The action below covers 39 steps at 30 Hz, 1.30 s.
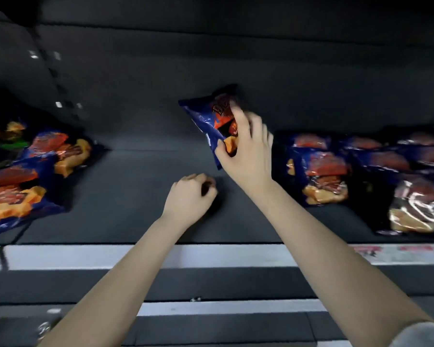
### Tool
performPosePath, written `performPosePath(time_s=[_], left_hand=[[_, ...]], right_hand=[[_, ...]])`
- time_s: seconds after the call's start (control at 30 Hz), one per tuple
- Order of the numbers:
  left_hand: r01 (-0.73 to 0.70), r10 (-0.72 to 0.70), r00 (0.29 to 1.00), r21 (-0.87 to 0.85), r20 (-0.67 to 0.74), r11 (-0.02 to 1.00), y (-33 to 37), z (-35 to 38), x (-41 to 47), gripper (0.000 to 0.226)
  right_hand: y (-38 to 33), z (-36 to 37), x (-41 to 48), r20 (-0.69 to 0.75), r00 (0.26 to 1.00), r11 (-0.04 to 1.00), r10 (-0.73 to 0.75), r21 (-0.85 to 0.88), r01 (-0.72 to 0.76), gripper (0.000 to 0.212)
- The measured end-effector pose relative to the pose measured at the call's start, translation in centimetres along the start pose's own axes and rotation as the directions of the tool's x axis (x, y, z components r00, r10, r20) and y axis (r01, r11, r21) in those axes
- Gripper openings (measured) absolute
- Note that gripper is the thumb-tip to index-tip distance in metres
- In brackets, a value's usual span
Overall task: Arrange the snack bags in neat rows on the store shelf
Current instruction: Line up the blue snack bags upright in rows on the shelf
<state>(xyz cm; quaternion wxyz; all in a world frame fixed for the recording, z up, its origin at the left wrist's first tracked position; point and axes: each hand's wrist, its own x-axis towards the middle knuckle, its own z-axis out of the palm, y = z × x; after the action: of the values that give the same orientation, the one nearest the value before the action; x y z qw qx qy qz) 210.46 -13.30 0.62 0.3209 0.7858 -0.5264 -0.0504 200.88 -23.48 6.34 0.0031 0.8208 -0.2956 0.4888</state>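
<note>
Dark, matte shelving fills the view, its flat shelf [141,196] a dull charcoal board with a smooth, faintly grainy look and a pale, glossy price strip [86,256] running along the front edge. Over the bare middle of that shelf, the right hand [248,151] holds a snack bag [206,121] tilted, its upper corner leaning toward the back panel; the grip is closed on the bag, thumb pressed to the lower left edge and fingers [238,113] spread across the printed front. This bag is a crinkled, shiny foil pouch, deep blue with an orange-red panel and dark lettering, its sealed edge flat and its body softly puffed. Whether its lower edge touches the shelf cannot be told. Just below and to the left, the left hand [191,196] hangs low over the shelf with its fingers curled into a loose fist, holding nothing that can be seen. To the right, a packed group of bags [336,171] of the same blue and orange foil stands in overlapping rows, their wrinkled surfaces catching white glints. To the left, a looser heap of bags [35,171] lies slanted and overlapping, blurred at the frame's edge, with one green-printed pack among them. Behind rises the plain dark back panel [236,58], with a slotted upright [55,78] at the left. Both forearms are bare, and a grey sleeve [421,334] of soft cloth shows at the lower right corner.
</note>
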Motion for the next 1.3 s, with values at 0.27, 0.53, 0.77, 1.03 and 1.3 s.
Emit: performPosePath(time_s=[0.27, 0.53, 0.77, 1.03, 1.3], left_hand=[[-0.252, 0.261, 0.949, -0.073, 0.178, 0.965, 9.7, 6.2, 1.3, 0.023], [-0.324, 0.340, 0.910, -0.103, 0.236, 0.940, 14.2, 9.7, 0.6, 0.021], [-0.171, 0.189, 0.967, -0.118, 0.170, 0.978, 13.1, 9.4, 1.5, 0.023], [-0.172, 0.182, 0.976, -0.090, 0.116, 0.981, 12.6, 9.6, 1.3, 0.025], [-0.216, 0.212, 0.969, 0.019, 0.124, 0.976, 12.9, 10.2, 1.3, 0.025]], right_hand=[[8.7, -9.3, -2.4, -0.114, 0.979, 0.963, 0.167, -0.194, -0.187, 0.072], [12.6, -13.8, -7.0, -0.074, 0.957, 0.895, 0.281, -0.338, -0.289, 0.069], [13.2, -12.0, -8.6, -0.010, 0.945, 0.854, 0.326, -0.425, -0.299, 0.052], [13.5, -10.6, -7.0, 0.250, 0.846, 0.826, 0.471, -0.462, -0.323, 0.078], [13.7, -9.8, -6.7, 0.263, 0.820, 0.803, 0.509, -0.488, -0.342, 0.084]])
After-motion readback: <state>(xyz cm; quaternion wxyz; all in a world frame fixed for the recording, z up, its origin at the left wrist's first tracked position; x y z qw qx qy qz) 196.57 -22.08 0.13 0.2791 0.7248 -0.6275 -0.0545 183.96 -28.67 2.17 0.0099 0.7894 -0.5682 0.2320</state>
